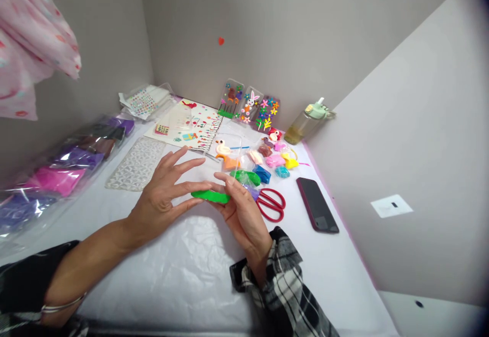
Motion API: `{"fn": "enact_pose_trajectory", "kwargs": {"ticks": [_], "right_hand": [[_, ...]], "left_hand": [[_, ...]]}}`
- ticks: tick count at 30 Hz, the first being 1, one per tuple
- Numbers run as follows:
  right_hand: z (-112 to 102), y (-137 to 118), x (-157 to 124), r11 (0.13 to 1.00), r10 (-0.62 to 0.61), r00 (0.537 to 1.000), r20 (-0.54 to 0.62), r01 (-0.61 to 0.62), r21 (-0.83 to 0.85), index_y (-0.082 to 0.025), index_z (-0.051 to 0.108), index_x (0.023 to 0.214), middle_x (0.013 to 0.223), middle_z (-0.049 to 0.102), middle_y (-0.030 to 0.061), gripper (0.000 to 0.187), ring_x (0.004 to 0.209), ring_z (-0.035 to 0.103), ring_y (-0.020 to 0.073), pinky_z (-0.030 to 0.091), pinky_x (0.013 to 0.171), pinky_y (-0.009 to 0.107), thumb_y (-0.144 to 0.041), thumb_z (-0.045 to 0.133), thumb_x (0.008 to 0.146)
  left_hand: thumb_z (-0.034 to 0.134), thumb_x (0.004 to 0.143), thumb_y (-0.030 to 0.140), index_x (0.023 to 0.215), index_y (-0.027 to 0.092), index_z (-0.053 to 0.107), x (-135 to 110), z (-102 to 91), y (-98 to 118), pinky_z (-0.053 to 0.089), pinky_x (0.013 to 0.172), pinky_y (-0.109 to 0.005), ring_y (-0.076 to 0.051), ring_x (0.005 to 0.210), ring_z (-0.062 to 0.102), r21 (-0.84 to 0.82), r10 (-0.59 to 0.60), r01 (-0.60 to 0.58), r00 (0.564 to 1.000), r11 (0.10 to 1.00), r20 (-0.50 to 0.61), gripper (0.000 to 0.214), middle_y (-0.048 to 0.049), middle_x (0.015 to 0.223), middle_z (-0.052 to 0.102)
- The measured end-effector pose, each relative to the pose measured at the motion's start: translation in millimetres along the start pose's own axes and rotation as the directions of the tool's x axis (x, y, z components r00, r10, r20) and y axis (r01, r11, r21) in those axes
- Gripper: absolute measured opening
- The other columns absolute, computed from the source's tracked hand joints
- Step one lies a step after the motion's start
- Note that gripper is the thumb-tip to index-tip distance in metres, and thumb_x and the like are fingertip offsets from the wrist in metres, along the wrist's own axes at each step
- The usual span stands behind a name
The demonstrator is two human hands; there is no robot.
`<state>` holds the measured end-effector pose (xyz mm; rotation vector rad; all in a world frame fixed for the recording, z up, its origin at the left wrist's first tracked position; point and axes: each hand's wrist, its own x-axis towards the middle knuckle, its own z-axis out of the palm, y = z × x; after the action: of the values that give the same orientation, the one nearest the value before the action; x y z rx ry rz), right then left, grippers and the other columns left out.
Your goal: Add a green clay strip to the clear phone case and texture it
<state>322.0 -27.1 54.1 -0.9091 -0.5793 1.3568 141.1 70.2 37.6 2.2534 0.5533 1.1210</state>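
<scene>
A strip of bright green modelling clay (209, 196) is stretched level between my hands above the table. My left hand (164, 194) pinches its left end with thumb and index finger, the other fingers raised and spread. Its right end lies between the thumb and fingers of my right hand (242, 209). Just beyond my fingers is a clear phone case (241, 146) with a white clay duck (222, 148); I cannot tell whether my right hand touches it. A larger green clay lump (245, 177) lies behind my right hand, near red-handled scissors (271, 204) whose blades are hidden.
Bagged clay lumps (275, 161) lie beyond the scissors. A phone (317, 204) and a bottle (305, 123) stand to the right. Decorated cases (250, 105) lean on the wall behind a notebook (179, 136). A textured sheet (133, 166) and plastic packs (57, 180) lie left.
</scene>
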Motion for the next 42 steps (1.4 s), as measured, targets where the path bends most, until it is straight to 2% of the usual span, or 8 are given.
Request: {"fn": "enact_pose_trajectory", "kwargs": {"ticks": [4, 8, 10, 14, 17, 20, 26, 42], "right_hand": [[0, 0, 0, 1.0, -0.001, 1.0, -0.002, 0.001, 0.012, -0.023, 0.075, 0.114, 0.106, 0.084, 0.0065, 0.039, 0.102, 0.078, 0.0245, 0.056, 0.1, 0.04, -0.049, 0.085, 0.086], [1, 1, 0, 0.999, 0.001, 1.0, 0.01, -0.001, 0.034, -0.022, 0.075, 0.113, 0.101, 0.085, 0.0056, 0.039, 0.097, 0.08, 0.0244, 0.056, 0.1, 0.041, -0.049, 0.084, 0.087], [1, 2, 0, 1.0, 0.006, 1.0, 0.012, -0.006, 0.03, -0.022, 0.075, 0.112, 0.101, 0.085, 0.0062, 0.038, 0.098, 0.08, 0.0244, 0.055, 0.101, 0.041, -0.049, 0.084, 0.087], [1, 2, 1, 1.0, 0.013, 1.0, 0.005, -0.013, 0.003, -0.022, 0.077, 0.112, 0.101, 0.084, 0.0068, 0.038, 0.098, 0.079, 0.0242, 0.056, 0.098, 0.04, -0.048, 0.085, 0.086], [1, 2, 1, 1.0, -0.004, 1.0, -0.006, 0.004, -0.016, -0.023, 0.079, 0.108, 0.101, 0.084, 0.005, 0.036, 0.097, 0.078, 0.0212, 0.057, 0.093, 0.035, -0.048, 0.087, 0.084], [0, 3, 2, 1.0, -0.013, 1.0, -0.015, 0.013, -0.015, -0.023, 0.081, 0.107, 0.097, 0.083, 0.0031, 0.037, 0.092, 0.076, 0.0175, 0.056, 0.088, 0.03, -0.048, 0.089, 0.081], [0, 5, 2, 1.0, 0.001, 1.0, -0.003, -0.001, 0.01, -0.023, 0.082, 0.106, 0.092, 0.083, 0.0017, 0.038, 0.086, 0.075, 0.0154, 0.057, 0.087, 0.029, -0.049, 0.091, 0.08], [2, 6, 1, 1.0, -0.005, 1.0, 0.024, 0.005, -0.03, -0.022, 0.08, 0.107, 0.092, 0.082, 0.0035, 0.037, 0.089, 0.076, 0.0183, 0.057, 0.091, 0.033, -0.049, 0.087, 0.083]], "left_hand": [[0.072, 0.098, 0.037, 0.121, 0.056, 0.076, 1, 0.2, 0, 0.016, 0.133, -0.059, -0.034, 0.159, 0.036, 0.026, 0.034, -0.034, 0.999, 0.999, 0.009, 0.031, 0.008, 0.151, 0.066], [0.089, 0.083, 0.043, 0.133, 0.046, 0.071, 1, 0.3, 5, 0.013, 0.136, -0.054, -0.034, 0.162, 0.03, -0.13, -0.152, 0.144, 0.986, 0.981, -0.06, 0.053, 0.0039, 0.157, 0.061], [0.091, 0.08, 0.048, 0.139, 0.039, 0.065, 1, 0.2, 7, 0.019, 0.134, -0.051, -0.033, 0.158, 0.035, -0.278, -0.343, 0.313, 0.937, 0.908, -0.065, 0.065, -0.0015, 0.156, 0.06], [0.074, 0.093, 0.055, 0.119, 0.03, 0.07, 3, -0.3, 9, 0.053, 0.103, -0.04, -0.028, 0.114, 0.07, -0.501, -0.56, 0.551, 0.815, 0.668, 0.149, 0.036, -0.0045, 0.113, 0.075], [0.072, 0.094, 0.053, 0.095, 0.026, 0.073, 6, -0.5, 11, 0.053, 0.084, -0.031, -0.022, 0.091, 0.069, -0.532, -0.554, 0.601, 0.788, 0.596, 0.27, 0.027, -0.0007, 0.092, 0.071], [0.075, 0.091, 0.05, 0.089, 0.024, 0.07, 8, -0.4, 13, 0.049, 0.077, -0.027, -0.018, 0.085, 0.063, -0.554, -0.55, 0.628, 0.768, 0.546, 0.329, 0.027, 0.0014, 0.086, 0.065], [0.083, 0.085, 0.046, 0.09, 0.021, 0.068, 10, -2.5, 12, 0.047, 0.078, -0.026, -0.016, 0.085, 0.061, -0.545, -0.51, 0.651, 0.757, 0.528, 0.409, 0.03, 0.0025, 0.088, 0.065], [0.086, 0.081, 0.042, 0.103, 0.023, 0.067, 8, 0.3, 3, 0.051, 0.083, -0.028, -0.018, 0.092, 0.067, -0.509, -0.501, 0.651, 0.759, 0.563, 0.417, 0.036, 0.0021, 0.093, 0.069]]}}
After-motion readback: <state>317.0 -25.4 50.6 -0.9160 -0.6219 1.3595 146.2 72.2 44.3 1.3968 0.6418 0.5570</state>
